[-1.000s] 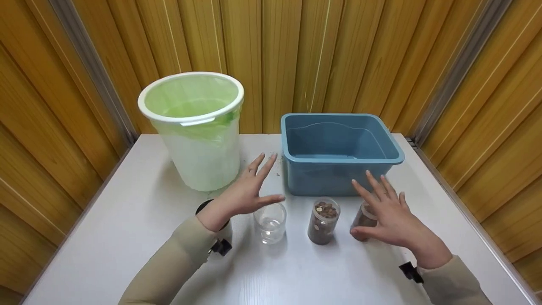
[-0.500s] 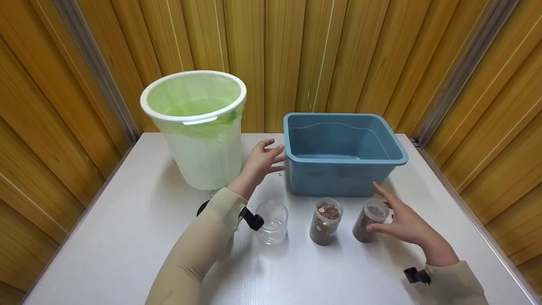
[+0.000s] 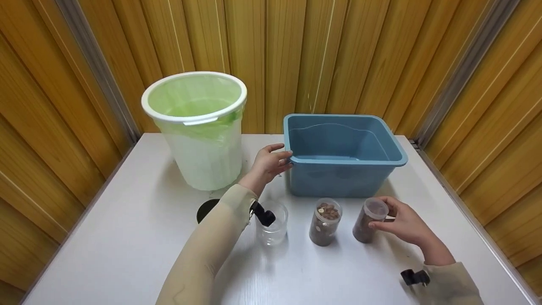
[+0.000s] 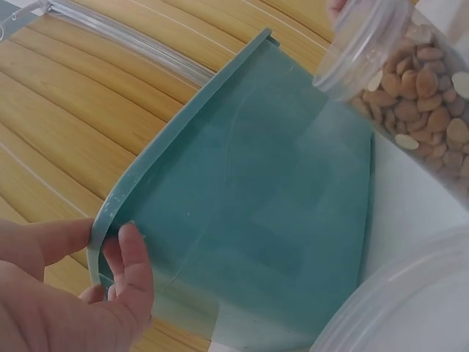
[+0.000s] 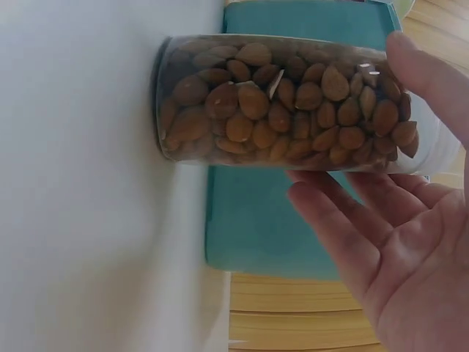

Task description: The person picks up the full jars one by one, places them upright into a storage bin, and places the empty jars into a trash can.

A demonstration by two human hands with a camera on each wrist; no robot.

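Note:
My left hand [image 3: 283, 159] grips the left rim of the blue tub [image 3: 345, 161], thumb over the lip and fingers under it; the left wrist view shows that pinch [image 4: 110, 246] on the tub's edge [image 4: 242, 198]. My right hand [image 3: 383, 214] holds a lidded clear jar of almonds [image 3: 367, 220] that stands on the white table [image 3: 127, 237] in front of the tub. In the right wrist view my thumb and fingers [image 5: 344, 227] wrap the almond jar [image 5: 278, 103].
An open jar of nuts [image 3: 324, 221] and an empty clear jar [image 3: 273, 223] stand left of the held jar. A black lid [image 3: 205, 210] lies by my left sleeve. A white bin with a green liner [image 3: 197, 127] stands back left. Wooden panels wall the table.
My left hand reached forward from above the empty jar and took the tub's rim. My right hand lowered and closed round the lidded almond jar.

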